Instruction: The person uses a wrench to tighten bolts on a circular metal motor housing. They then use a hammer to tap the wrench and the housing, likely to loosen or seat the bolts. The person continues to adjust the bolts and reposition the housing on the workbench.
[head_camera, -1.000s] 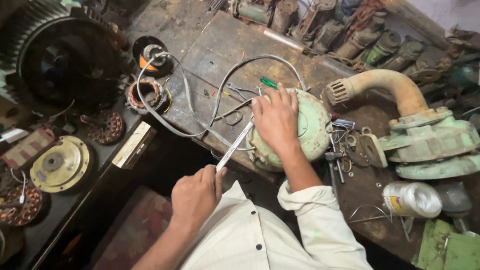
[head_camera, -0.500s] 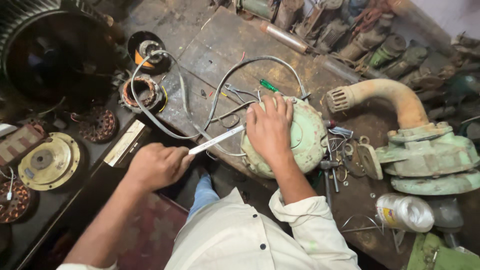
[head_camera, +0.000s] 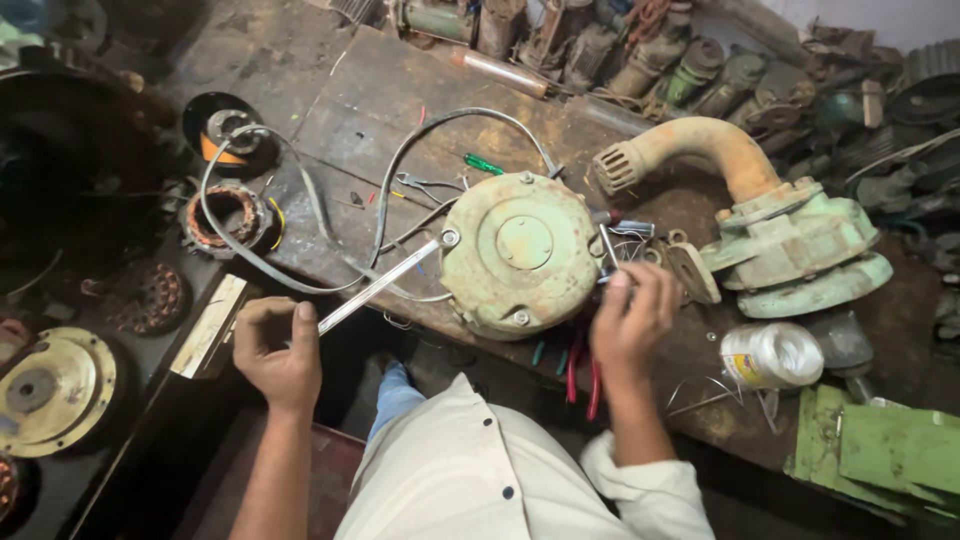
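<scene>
A round pale-green motor housing (head_camera: 520, 250) lies flat on the dirty workbench (head_camera: 400, 90). My left hand (head_camera: 280, 350) is closed on the near end of a long thin metal rod (head_camera: 380, 285). The rod's far end reaches a lug on the housing's left rim. My right hand (head_camera: 630, 320) is at the housing's right edge. Its fingertips pinch a short thin metal pin (head_camera: 607, 248) that stands up beside the rim. A grey cable (head_camera: 300, 250) loops from the housing out over the bench to the left.
A green pump body with a rusty orange pipe (head_camera: 790, 240) sits to the right, with a tin can (head_camera: 770, 355) in front of it. Red-handled pliers (head_camera: 585, 375) lie under my right wrist. A copper-wound stator (head_camera: 230, 215) and a brass-coloured disc (head_camera: 50, 385) are at the left.
My right hand has come off the top of the housing and moved to its right edge. My left hand has shifted left and down, still holding the rod.
</scene>
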